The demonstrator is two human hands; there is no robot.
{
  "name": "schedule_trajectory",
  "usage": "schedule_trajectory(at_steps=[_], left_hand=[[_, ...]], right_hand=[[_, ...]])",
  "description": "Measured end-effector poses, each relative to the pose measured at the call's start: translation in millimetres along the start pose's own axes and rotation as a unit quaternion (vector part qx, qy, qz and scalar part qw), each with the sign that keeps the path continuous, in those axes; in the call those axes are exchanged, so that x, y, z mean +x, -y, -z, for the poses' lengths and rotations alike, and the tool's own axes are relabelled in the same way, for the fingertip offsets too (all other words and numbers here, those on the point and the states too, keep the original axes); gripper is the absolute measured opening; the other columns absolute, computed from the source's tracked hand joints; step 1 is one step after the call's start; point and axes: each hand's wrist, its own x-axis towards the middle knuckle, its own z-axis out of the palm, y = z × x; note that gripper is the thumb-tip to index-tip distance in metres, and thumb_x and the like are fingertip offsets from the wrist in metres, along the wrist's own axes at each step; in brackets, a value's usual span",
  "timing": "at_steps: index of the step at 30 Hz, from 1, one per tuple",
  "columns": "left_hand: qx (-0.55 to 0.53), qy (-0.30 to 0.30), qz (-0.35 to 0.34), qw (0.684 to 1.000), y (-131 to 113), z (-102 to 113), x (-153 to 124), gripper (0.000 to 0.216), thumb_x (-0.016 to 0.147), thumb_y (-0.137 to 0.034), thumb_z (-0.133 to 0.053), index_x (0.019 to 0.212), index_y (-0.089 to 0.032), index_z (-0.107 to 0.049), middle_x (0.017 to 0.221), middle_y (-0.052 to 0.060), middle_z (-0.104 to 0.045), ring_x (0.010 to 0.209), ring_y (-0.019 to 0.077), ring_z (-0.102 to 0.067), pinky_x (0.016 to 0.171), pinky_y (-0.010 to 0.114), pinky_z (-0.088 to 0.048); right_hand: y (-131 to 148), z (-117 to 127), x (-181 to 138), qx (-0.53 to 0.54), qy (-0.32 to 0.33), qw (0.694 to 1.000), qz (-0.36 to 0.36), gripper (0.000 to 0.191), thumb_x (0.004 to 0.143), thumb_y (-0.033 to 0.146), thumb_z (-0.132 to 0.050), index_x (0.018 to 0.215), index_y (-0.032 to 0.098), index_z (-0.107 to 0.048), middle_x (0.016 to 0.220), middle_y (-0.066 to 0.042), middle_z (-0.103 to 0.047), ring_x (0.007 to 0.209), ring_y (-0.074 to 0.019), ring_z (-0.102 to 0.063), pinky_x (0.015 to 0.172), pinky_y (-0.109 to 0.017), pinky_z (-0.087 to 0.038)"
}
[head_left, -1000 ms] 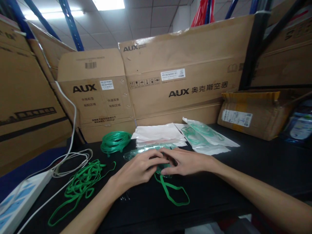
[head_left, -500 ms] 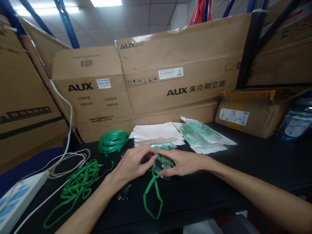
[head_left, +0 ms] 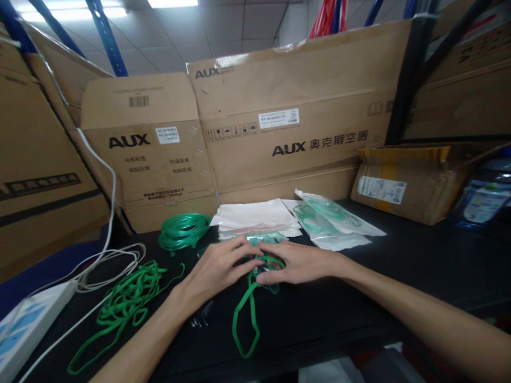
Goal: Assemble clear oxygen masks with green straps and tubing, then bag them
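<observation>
At the middle of the black table, my left hand (head_left: pixel 223 265) and my right hand (head_left: pixel 301 261) meet over a clear green breathing mask (head_left: pixel 273 288). A green elastic strap (head_left: pixel 236 325) is attached to it and loops down toward the table's front. My left thumb and fingers pinch at the mask's near side, where the strap passes. My right hand curls round the mask's right part, its thumb pressed on the near edge. Fingers hide most of the mask, so the exact grip point cannot be made out.
Left lie a tangled green elastic cord (head_left: pixel 131 298), a coiled green tube (head_left: pixel 183 231) and a white power strip (head_left: pixel 38 319) with cables. Behind are white sheets (head_left: pixel 255 215) and bagged masks (head_left: pixel 335 221). A cardboard box (head_left: pixel 399 183) and blue bottle (head_left: pixel 485 194) stand right.
My left fingers have straightened slightly and shifted toward the right hand. The strap's hanging loop has swung a little to the left. The camera view has shifted slightly.
</observation>
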Motion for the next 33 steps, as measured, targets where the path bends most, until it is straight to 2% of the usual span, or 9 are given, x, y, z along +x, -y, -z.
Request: schedule_trajectory(at_steps=[4,10,12,15,18,21,24,28,33], left_hand=[[0.009,-0.011,0.019,1.000,-1.3,1.3,-0.2,0.018,0.098,-0.033,-0.063,0.111,-0.021,-0.066,0.098,0.002,-0.067,0.078,0.0144,-0.065,0.067,0.024,-0.047],[-0.004,0.000,0.012,1.000,-2.2,0.7,1.5,0.009,0.097,-0.028,-0.063,0.100,-0.020,-0.067,0.096,0.002,-0.066,0.076,0.0135,-0.063,0.066,0.023,-0.045],[-0.012,0.013,0.021,1.000,-4.0,1.0,2.2,0.006,0.095,-0.025,-0.065,0.096,-0.020,-0.066,0.093,0.001,-0.065,0.072,0.0129,-0.061,0.064,0.023,-0.043],[-0.015,0.045,0.036,0.998,-6.9,2.0,2.6,0.004,0.091,-0.023,-0.066,0.090,-0.019,-0.066,0.085,0.000,-0.063,0.068,0.0131,-0.058,0.062,0.023,-0.041],[-0.011,0.079,0.045,0.996,-7.3,1.9,2.0,0.009,0.096,-0.027,-0.061,0.094,-0.019,-0.066,0.080,-0.001,-0.062,0.067,0.0136,-0.058,0.062,0.024,-0.040],[-0.017,0.094,0.052,0.994,-6.4,0.9,2.0,0.017,0.101,-0.031,-0.055,0.097,-0.020,-0.066,0.079,-0.001,-0.063,0.069,0.0139,-0.059,0.065,0.024,-0.039],[-0.023,0.091,0.058,0.994,-7.6,0.1,3.5,0.015,0.099,-0.025,-0.055,0.090,-0.019,-0.064,0.075,-0.002,-0.061,0.065,0.0127,-0.056,0.064,0.024,-0.037],[-0.042,0.081,0.062,0.994,-12.0,-0.9,5.7,0.014,0.088,-0.012,-0.058,0.076,-0.018,-0.057,0.067,-0.005,-0.055,0.059,0.0103,-0.049,0.060,0.022,-0.034],[-0.065,0.105,0.082,0.989,-13.0,-2.0,4.3,0.013,0.076,-0.005,-0.060,0.072,-0.017,-0.058,0.062,-0.007,-0.051,0.056,0.0084,-0.046,0.057,0.020,-0.031]], right_hand=[[-0.2,-0.3,0.4,-0.005,-0.004,1.000,-0.007,0.045,0.092,0.053,-0.065,0.122,0.020,-0.055,0.093,-0.001,-0.064,0.075,-0.0162,-0.059,0.069,-0.026,-0.044],[-3.9,-1.3,0.7,-0.027,-0.012,0.999,-0.022,0.041,0.091,0.056,-0.065,0.109,0.021,-0.056,0.082,0.002,-0.057,0.070,-0.0155,-0.054,0.062,-0.025,-0.039],[-5.0,-1.8,0.8,-0.024,-0.018,0.999,-0.018,0.040,0.092,0.055,-0.063,0.114,0.021,-0.057,0.084,0.001,-0.059,0.071,-0.0160,-0.055,0.063,-0.025,-0.041],[-6.4,-2.8,1.2,-0.027,-0.027,0.999,0.011,0.043,0.094,0.051,-0.062,0.126,0.022,-0.058,0.098,-0.003,-0.066,0.083,-0.0185,-0.061,0.074,-0.027,-0.045],[-7.6,-3.4,1.8,-0.025,-0.028,0.999,0.034,0.041,0.096,0.048,-0.061,0.127,0.022,-0.062,0.108,-0.005,-0.070,0.092,-0.0201,-0.063,0.083,-0.029,-0.045],[-8.3,-2.5,2.0,-0.025,-0.026,0.999,0.034,0.038,0.096,0.047,-0.061,0.123,0.020,-0.066,0.105,-0.005,-0.073,0.090,-0.0199,-0.065,0.081,-0.027,-0.046],[-8.5,-0.1,1.7,-0.031,-0.019,0.999,0.039,0.035,0.097,0.042,-0.061,0.122,0.019,-0.068,0.102,-0.005,-0.074,0.086,-0.0187,-0.066,0.078,-0.026,-0.046],[-9.3,4.7,2.0,-0.044,-0.005,0.999,0.020,0.029,0.096,0.028,-0.056,0.120,0.017,-0.070,0.086,-0.002,-0.073,0.068,-0.0137,-0.062,0.066,-0.023,-0.045],[-12.7,15.2,1.8,-0.054,-0.003,0.998,-0.039,0.032,0.086,0.017,-0.057,0.114,0.016,-0.072,0.066,0.003,-0.064,0.053,-0.0111,-0.057,0.056,-0.020,-0.042]])
